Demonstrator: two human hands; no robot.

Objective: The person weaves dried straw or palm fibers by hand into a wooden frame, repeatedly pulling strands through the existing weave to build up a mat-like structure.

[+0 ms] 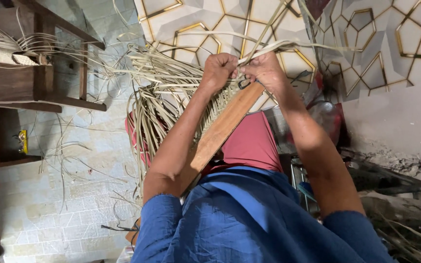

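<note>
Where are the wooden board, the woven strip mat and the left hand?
wooden board [220, 131]: head view, middle of its bare brown face, between the forearms.
woven strip mat [164, 92]: head view, loose pale strips left of the hands.
left hand [219, 69]: head view, back of the closed hand gripping strips.

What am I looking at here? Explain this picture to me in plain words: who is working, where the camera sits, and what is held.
There is no machine here, only a person with two bare hands. The one picture comes from a camera worn on the person's head, looking down past blue sleeves. The left hand and the right hand are side by side, each with a closed grip on pale straw strips that are partly woven together. The weaving rests on a long wooden board slanting across the lap. Loose strips lie on the tiled floor, and a wooden bench stands at the left.
</note>
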